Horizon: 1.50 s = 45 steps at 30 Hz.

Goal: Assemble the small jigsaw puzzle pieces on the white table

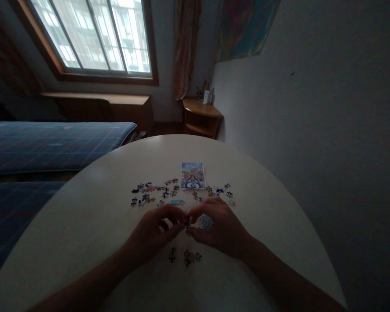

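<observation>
Over the round white table, my left hand (160, 227) and my right hand (216, 221) meet fingertip to fingertip. Between them they pinch a small dark jigsaw piece (187, 220); whether it is one piece or two joined ones I cannot make out. A patch of bluish joined pieces (206, 222) shows through the curve of my right hand's fingers. Just beyond my hands lies a blue strip of puzzle (177, 202). Closer to me are a few loose pieces (187, 257) and another piece (172, 255). My hands hide part of the tabletop.
A colourful picture sheet (193, 176) lies past my hands. Many loose jigsaw pieces (146, 198) spread to its left, with more pieces (219, 190) to its right. The round table (263, 195) stands near a wall, a bed (52, 145) and a corner shelf (201, 108).
</observation>
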### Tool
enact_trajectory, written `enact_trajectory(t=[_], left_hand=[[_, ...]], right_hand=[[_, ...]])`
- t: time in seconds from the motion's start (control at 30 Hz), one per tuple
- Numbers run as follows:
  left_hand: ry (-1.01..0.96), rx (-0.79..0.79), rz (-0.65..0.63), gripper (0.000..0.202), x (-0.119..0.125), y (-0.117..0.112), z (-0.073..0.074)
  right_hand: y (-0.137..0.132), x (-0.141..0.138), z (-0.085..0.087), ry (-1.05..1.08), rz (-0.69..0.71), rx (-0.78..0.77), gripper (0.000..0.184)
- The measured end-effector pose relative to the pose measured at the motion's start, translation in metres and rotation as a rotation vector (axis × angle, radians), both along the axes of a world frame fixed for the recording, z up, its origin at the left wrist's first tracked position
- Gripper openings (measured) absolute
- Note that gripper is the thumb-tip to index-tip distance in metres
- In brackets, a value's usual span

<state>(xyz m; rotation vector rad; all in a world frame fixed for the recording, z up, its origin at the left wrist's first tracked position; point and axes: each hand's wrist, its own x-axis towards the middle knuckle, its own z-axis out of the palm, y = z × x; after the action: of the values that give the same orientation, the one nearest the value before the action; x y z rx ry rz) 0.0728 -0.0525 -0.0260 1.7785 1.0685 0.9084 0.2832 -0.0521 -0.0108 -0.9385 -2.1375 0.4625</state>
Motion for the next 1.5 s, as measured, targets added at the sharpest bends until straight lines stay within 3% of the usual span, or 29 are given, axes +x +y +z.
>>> enact_trajectory(t=[1.03, 1.5], left_hand=[[0.021, -0.021, 0.008, 0.011, 0.0, -0.003, 0.005], [0.05, -0.026, 0.061, 0.019, -0.001, 0.004, 0.005]], right_hand=[[-0.001, 0.0, 0.001, -0.023, -0.008, -0.028, 0.021], [0.003, -0.001, -0.009, -0.06, 0.025, 0.053, 0.029]])
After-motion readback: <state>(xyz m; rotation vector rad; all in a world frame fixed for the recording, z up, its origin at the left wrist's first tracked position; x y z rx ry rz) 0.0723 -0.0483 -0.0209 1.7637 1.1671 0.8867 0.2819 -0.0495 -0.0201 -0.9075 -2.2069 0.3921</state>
